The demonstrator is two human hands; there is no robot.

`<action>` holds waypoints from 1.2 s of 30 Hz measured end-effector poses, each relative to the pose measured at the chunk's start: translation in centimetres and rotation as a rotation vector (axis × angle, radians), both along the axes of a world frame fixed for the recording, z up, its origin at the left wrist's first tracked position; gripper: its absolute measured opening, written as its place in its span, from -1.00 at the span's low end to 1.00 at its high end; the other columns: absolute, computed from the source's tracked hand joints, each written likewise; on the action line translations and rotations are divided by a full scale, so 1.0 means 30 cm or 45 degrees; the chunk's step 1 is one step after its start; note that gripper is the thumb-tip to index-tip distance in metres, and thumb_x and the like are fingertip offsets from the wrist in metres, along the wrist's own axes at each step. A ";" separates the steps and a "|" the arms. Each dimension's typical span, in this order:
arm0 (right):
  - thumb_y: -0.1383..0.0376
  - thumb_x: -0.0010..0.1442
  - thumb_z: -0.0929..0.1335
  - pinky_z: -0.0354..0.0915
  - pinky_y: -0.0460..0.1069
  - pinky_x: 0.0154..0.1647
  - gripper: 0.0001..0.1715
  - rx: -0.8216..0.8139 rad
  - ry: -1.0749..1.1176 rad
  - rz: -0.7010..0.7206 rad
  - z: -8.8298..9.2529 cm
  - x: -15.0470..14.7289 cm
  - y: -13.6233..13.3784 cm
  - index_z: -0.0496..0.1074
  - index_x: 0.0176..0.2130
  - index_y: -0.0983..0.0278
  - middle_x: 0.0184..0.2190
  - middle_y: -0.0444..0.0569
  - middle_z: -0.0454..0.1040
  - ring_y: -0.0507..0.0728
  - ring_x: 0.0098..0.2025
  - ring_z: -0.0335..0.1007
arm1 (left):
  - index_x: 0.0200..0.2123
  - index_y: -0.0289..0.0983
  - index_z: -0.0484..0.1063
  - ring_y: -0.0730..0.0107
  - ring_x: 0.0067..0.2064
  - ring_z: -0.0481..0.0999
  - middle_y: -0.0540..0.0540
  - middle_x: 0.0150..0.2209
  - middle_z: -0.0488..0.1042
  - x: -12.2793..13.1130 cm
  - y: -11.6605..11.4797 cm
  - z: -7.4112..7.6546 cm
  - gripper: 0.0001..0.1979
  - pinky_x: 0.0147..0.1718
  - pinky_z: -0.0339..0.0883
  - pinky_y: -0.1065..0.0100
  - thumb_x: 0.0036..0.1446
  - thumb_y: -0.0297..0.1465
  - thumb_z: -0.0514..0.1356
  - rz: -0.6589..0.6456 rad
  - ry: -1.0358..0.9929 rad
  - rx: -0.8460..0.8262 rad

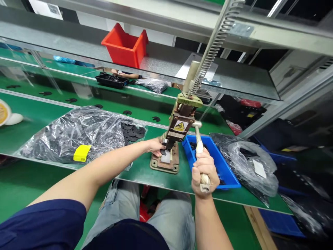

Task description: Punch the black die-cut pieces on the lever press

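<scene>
A hand-lever press [179, 126] with a yellow warning label stands on the green bench. My right hand [205, 172] is wrapped round the tape-covered lever handle [199, 140], on the press's right side. At the press base [166, 168], my left hand [156, 146] pinches a small black part [163, 151] under the ram; my fingers and the ram hide some of it. Left of the press lies a clear plastic bag [85, 128] of flat black parts [132, 133], its mouth towards the press. A blue bin [229, 173] holding black parts sits just right of the press.
Several curved black parts [156, 118] lie in a row on the green strip behind the bench. A red bin [125, 47] stands on the grey shelf above. Another plastic bag [255, 166] rests at the right. Beyond, a co-worker's arm [127, 74] shows near a black tray [111, 80].
</scene>
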State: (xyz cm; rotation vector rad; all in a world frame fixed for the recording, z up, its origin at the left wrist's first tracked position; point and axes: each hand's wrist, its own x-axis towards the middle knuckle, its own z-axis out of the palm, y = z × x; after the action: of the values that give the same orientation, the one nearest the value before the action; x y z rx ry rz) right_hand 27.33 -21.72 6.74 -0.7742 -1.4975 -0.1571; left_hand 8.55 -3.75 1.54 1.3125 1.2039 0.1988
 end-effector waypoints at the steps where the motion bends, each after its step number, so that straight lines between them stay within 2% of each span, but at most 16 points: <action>1: 0.40 0.19 0.43 0.40 0.46 0.26 -0.81 -0.005 -0.007 -0.006 0.001 0.000 -0.001 0.37 -0.40 0.19 -0.40 -0.15 0.47 0.18 -0.13 0.51 | -0.04 -0.29 0.41 0.40 -0.58 0.58 -0.05 -0.51 0.53 -0.003 -0.007 0.000 -0.72 -0.58 0.48 0.50 0.32 -0.25 0.32 0.029 -0.021 0.000; 6: 0.40 0.17 0.44 0.41 0.47 0.26 -0.80 0.038 -0.033 0.004 0.001 -0.001 0.006 0.37 -0.41 0.17 -0.43 -0.16 0.46 0.19 -0.13 0.52 | -0.12 -0.28 0.38 0.29 -0.52 0.64 -0.02 -0.49 0.46 -0.029 -0.033 -0.007 -0.62 -0.52 0.56 0.39 0.38 -0.05 0.20 0.178 -0.144 -0.069; 9: 0.40 0.17 0.44 0.41 0.47 0.26 -0.80 0.055 -0.022 0.015 0.000 -0.002 0.013 0.37 -0.41 0.18 -0.43 -0.16 0.45 0.18 -0.14 0.51 | -0.12 -0.28 0.36 0.32 -0.51 0.62 -0.03 -0.46 0.45 -0.047 -0.048 -0.005 -0.62 -0.51 0.56 0.38 0.41 -0.04 0.14 0.206 -0.190 -0.068; 15: 0.37 0.20 0.43 0.41 0.48 0.26 -0.80 0.054 -0.008 -0.001 -0.004 -0.004 0.013 0.36 -0.41 0.19 -0.42 -0.16 0.45 0.17 -0.13 0.50 | -0.15 -0.29 0.35 0.38 -0.52 0.58 0.00 -0.48 0.42 -0.041 -0.057 0.014 -0.66 -0.48 0.55 0.41 0.44 -0.10 0.12 0.169 -0.185 -0.024; 19: 0.36 0.21 0.42 0.43 0.47 0.24 -0.81 0.024 -0.020 -0.005 0.000 -0.002 0.008 0.36 -0.41 0.19 -0.42 -0.16 0.45 0.16 -0.13 0.50 | -0.16 -0.29 0.35 0.38 -0.51 0.59 -0.04 -0.44 0.48 -0.010 -0.044 0.035 -0.70 -0.48 0.53 0.39 0.46 -0.15 0.09 0.095 -0.236 0.027; 21: 0.37 0.20 0.42 0.44 0.47 0.24 -0.80 0.019 -0.030 -0.001 0.004 0.000 0.005 0.35 -0.41 0.19 -0.42 -0.16 0.45 0.17 -0.12 0.50 | -0.19 -0.30 0.37 0.39 -0.50 0.59 -0.08 -0.38 0.53 -0.020 -0.024 0.048 -0.72 -0.49 0.51 0.40 0.46 -0.20 0.09 0.042 -0.222 0.041; 24: 0.39 0.18 0.42 0.42 0.48 0.25 -0.82 0.000 -0.040 0.012 0.010 -0.001 0.000 0.37 -0.41 0.20 -0.41 -0.16 0.45 0.17 -0.12 0.51 | -0.20 -0.29 0.42 0.43 -0.45 0.60 -0.13 -0.25 0.61 -0.108 0.038 0.067 -0.76 -0.48 0.45 0.43 0.42 -0.24 0.12 0.014 -0.136 0.193; 27: 0.40 0.15 0.43 0.40 0.49 0.26 -0.83 0.013 -0.004 0.001 0.012 -0.009 0.004 0.39 -0.42 0.20 -0.42 -0.16 0.47 0.18 -0.13 0.51 | -0.21 -0.25 0.50 0.39 -0.36 0.61 -0.10 -0.20 0.66 -0.282 0.111 0.071 -0.81 -0.37 0.43 0.42 0.34 -0.26 0.19 0.018 0.124 0.654; 29: 0.40 0.13 0.43 0.40 0.49 0.25 -0.83 0.045 0.043 -0.012 0.010 -0.016 0.012 0.39 -0.43 0.20 -0.44 -0.17 0.47 0.18 -0.15 0.52 | -0.22 -0.23 0.57 0.31 -0.26 0.63 -0.08 -0.22 0.67 -0.413 0.137 0.062 -0.84 -0.24 0.42 0.38 0.27 -0.29 0.24 -0.105 0.406 0.947; 32: 0.40 0.11 0.44 0.39 0.50 0.25 -0.82 0.071 0.093 -0.020 0.006 -0.023 0.026 0.38 -0.45 0.20 -0.46 -0.17 0.47 0.19 -0.18 0.52 | -0.11 -0.19 0.62 0.18 -0.11 0.63 -0.11 -0.14 0.66 -0.559 0.128 0.032 -0.77 -0.12 0.41 0.33 0.20 -0.26 0.29 -0.354 0.756 1.081; 34: 0.37 0.12 0.45 0.39 0.49 0.26 -0.81 0.080 0.107 -0.035 0.004 -0.026 0.032 0.38 -0.46 0.21 -0.46 -0.17 0.47 0.19 -0.19 0.53 | -0.02 -0.19 0.63 0.09 -0.02 0.60 -0.18 -0.04 0.62 -0.598 0.100 0.003 -0.63 -0.05 0.41 0.27 0.16 -0.15 0.33 -0.457 0.894 1.110; 36: 0.33 0.13 0.45 0.40 0.48 0.25 -0.81 0.087 0.112 -0.053 0.002 -0.028 0.034 0.39 -0.47 0.20 -0.46 -0.16 0.47 0.17 -0.20 0.53 | 0.04 -0.20 0.61 -0.01 0.07 0.56 -0.25 0.03 0.56 -0.595 0.070 -0.027 -0.49 0.04 0.39 0.20 0.13 -0.03 0.35 -0.500 0.961 1.187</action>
State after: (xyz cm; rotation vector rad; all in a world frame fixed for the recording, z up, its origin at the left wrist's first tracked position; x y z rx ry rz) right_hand 26.48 -20.70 6.81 -0.7484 -1.3868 -0.2024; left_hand -9.28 -1.64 0.74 2.5653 1.4938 -0.0531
